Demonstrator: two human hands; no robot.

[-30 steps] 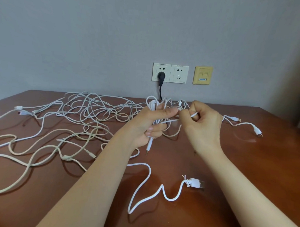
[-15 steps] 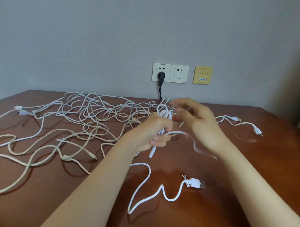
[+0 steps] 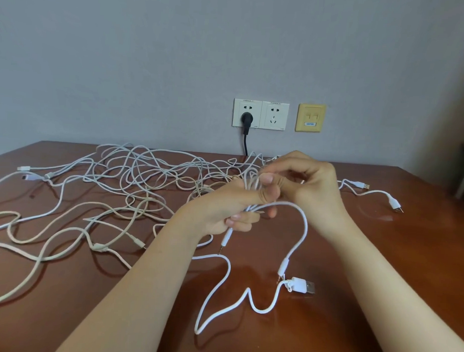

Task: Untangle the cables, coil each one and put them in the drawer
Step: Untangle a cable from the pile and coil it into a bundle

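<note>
White cord everywhere, so here's where I'm at. My left hand (image 3: 232, 210) is clenched round a small bundle of loops of the thin cable (image 3: 304, 223), middle of the frame, lifted off the table (image 3: 380, 260) so the loops hang free and don't snag the rest. My right hand (image 3: 317, 186), just right of it, pinches a strand at the top of that bundle, I'd say to lay the next turn. The loose tail arcs out to the right and drops down, so only a short bit looks left to wind.

Counts: two jack plugs on this cable, one (image 3: 225, 240) dangling under my left fist, one (image 3: 283, 267) at the end of the tail. That tail lands right by a USB plug (image 3: 303, 286), which belongs to a separate flat cable (image 3: 221, 288) snaking across the lower centre. Two more plug ends sit at the right edge. The big tangle (image 3: 136, 180) fills the upper left; can't count the cables in it, too knotted. On the wall: two white sockets (image 3: 260, 114), one yellow plate (image 3: 310, 118), one black plug (image 3: 245, 119). No drawer in sight.
</note>
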